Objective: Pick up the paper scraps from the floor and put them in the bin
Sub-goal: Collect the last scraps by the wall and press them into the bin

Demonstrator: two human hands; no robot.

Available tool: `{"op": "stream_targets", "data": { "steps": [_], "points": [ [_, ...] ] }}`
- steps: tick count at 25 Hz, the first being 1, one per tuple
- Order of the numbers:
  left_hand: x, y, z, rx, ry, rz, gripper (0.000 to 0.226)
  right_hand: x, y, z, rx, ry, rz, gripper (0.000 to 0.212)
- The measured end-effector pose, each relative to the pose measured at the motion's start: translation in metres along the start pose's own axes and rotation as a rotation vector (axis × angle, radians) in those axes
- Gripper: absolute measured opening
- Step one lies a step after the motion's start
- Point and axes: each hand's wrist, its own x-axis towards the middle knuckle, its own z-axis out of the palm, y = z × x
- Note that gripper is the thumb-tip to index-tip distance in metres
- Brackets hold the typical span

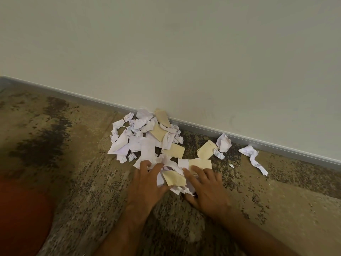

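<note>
**White and cream on mottled brown**

The paper scraps [147,137] are white, some with faint ink marks, mixed with cream-yellow pieces. The floor [73,163] is tan speckled with dark brown patches. The wall [184,52] is off-white, its skirting [258,143] grey.

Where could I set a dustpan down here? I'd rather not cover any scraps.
Bare floor lies left of the main scrap pile, out to the red object. More lies near the right forearm, below the crumpled strip. It is crowded by the skirting and around both hands.
</note>
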Motion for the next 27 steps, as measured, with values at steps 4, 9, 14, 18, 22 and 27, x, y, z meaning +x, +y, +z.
{"op": "stream_targets", "data": {
  "steps": [4, 9, 14, 18, 22, 27],
  "points": [
    [0.003, 0.001, 0.004, -0.367, 0.030, -0.040, 0.046, 0.013, 0.001, 0.001, -0.043, 0.045, -0.171, 0.054],
    [-0.002, -0.001, 0.002, -0.575, 0.089, -0.127, 0.013, 0.022, 0.009, -0.006, 0.012, -0.060, -0.281, 0.038],
    [-0.017, -0.008, -0.021, -0.684, 0.132, -0.119, 0.019, 0.011, 0.015, -0.034, 0.264, -0.011, -0.037, 0.030],
    [-0.032, -0.005, -0.066, -0.786, 0.179, -0.069, 0.021, 0.007, -0.001, -0.106, 0.502, 0.181, 0.096, 0.016],
    [-0.059, 0.005, -0.136, -0.856, 0.296, 0.029, 0.013, 0.019, -0.037, -0.191, 0.670, 0.279, 0.135, 0.019],
    [-0.111, 0.011, -0.245, -1.037, 0.416, 0.138, 0.010, 0.060, -0.096, -0.314, 0.716, 0.462, 0.022, 0.017]
  ]
}}
